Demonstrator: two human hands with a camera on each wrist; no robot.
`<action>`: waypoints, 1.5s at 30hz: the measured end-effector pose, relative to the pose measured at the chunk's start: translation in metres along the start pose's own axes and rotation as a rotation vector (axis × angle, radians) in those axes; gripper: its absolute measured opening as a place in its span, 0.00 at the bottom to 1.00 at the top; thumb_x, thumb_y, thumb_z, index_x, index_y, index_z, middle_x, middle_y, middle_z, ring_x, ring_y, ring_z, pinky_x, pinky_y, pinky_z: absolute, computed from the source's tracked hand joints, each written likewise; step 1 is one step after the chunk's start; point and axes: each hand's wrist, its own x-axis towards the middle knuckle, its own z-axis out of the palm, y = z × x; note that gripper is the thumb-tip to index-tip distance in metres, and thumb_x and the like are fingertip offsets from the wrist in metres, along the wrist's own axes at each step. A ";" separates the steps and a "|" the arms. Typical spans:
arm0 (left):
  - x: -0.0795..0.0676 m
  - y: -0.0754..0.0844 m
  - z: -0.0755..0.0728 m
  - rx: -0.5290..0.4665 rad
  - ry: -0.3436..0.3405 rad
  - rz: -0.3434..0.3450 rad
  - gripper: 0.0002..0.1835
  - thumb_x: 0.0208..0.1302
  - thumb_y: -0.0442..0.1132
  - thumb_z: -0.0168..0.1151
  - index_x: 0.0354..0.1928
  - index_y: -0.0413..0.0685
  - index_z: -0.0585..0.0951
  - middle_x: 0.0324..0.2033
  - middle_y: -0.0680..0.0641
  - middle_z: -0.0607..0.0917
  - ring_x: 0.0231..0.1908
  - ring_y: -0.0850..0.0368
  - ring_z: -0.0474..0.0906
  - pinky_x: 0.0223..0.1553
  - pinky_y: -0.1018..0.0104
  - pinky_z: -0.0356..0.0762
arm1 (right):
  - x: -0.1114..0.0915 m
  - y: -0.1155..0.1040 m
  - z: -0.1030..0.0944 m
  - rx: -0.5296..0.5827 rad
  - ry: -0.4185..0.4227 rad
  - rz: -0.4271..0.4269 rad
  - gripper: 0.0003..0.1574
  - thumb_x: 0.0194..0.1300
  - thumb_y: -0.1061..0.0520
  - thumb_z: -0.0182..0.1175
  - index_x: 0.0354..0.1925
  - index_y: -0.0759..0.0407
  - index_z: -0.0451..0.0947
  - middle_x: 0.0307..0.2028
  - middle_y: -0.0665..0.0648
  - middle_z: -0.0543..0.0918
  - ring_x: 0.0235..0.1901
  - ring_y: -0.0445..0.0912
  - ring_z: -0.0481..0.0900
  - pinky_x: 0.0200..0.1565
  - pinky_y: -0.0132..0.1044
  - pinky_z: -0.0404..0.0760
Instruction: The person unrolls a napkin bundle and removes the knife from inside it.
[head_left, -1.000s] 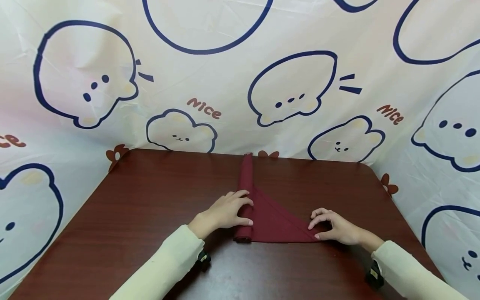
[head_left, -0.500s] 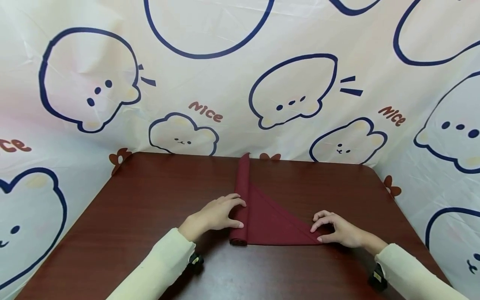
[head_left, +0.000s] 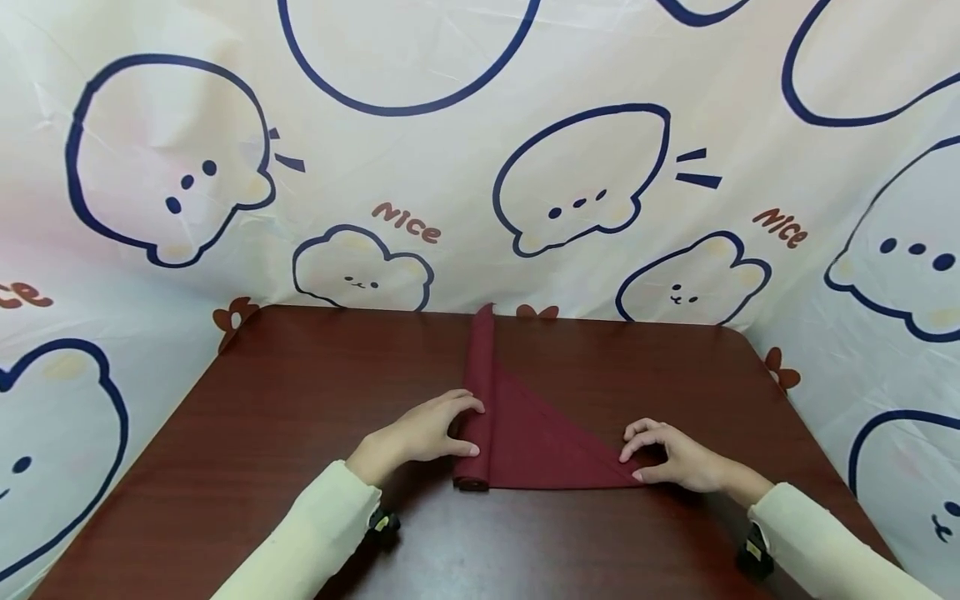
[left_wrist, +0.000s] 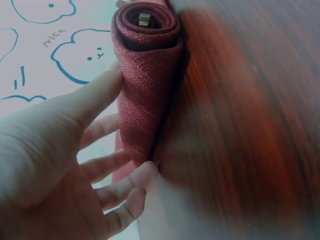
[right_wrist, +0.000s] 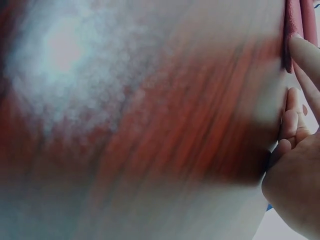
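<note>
A dark red woven cloth (head_left: pixel 551 442) lies on the table, its left side wound into a long roll (head_left: pixel 482 358) and the rest a flat triangle. My left hand (head_left: pixel 420 432) holds the roll near its front end, thumb and bent fingers against it. In the left wrist view a small shiny piece (left_wrist: pixel 144 19) shows inside the coiled end. My right hand (head_left: pixel 678 460) pinches the cloth's right corner between thumb and fingers. Only an edge of the cloth (right_wrist: pixel 291 35) and part of that hand appear in the right wrist view.
The brown wooden table (head_left: pixel 315 367) has a glossy top and rounded far corners. A pale printed curtain (head_left: pixel 465 167) with cartoon outlines hangs behind it and along both sides. Each wrist wears a small black device (head_left: pixel 754 550).
The left hand and the roll have shifted a little to the left, and the flat part between the hands is slightly wider. My right hand stays nearly where it was, at the corner.
</note>
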 end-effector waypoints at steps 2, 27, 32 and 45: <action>0.000 -0.001 -0.001 -0.004 0.007 0.000 0.30 0.61 0.48 0.74 0.63 0.51 0.77 0.70 0.43 0.72 0.70 0.44 0.69 0.68 0.44 0.70 | 0.001 0.000 -0.001 -0.006 0.003 -0.004 0.10 0.64 0.49 0.69 0.45 0.44 0.85 0.55 0.56 0.76 0.55 0.31 0.65 0.56 0.32 0.67; -0.003 -0.004 -0.003 -0.043 -0.007 0.003 0.29 0.63 0.47 0.72 0.64 0.51 0.76 0.70 0.44 0.72 0.69 0.46 0.69 0.67 0.45 0.70 | 0.000 0.003 0.001 -0.013 -0.006 0.010 0.09 0.64 0.49 0.69 0.44 0.44 0.85 0.56 0.56 0.75 0.56 0.31 0.65 0.57 0.33 0.66; -0.002 -0.005 -0.004 -0.048 -0.008 0.018 0.29 0.64 0.47 0.71 0.65 0.50 0.76 0.70 0.43 0.71 0.70 0.45 0.69 0.68 0.44 0.69 | 0.001 0.003 -0.001 -0.015 0.001 0.010 0.10 0.64 0.50 0.70 0.44 0.44 0.85 0.56 0.56 0.75 0.56 0.30 0.65 0.58 0.32 0.65; -0.001 -0.004 -0.003 -0.040 -0.010 0.001 0.30 0.64 0.48 0.71 0.66 0.50 0.75 0.70 0.43 0.71 0.70 0.45 0.68 0.69 0.44 0.69 | 0.000 0.003 -0.001 -0.008 0.007 -0.010 0.09 0.65 0.51 0.69 0.44 0.46 0.85 0.55 0.57 0.75 0.55 0.31 0.65 0.57 0.30 0.66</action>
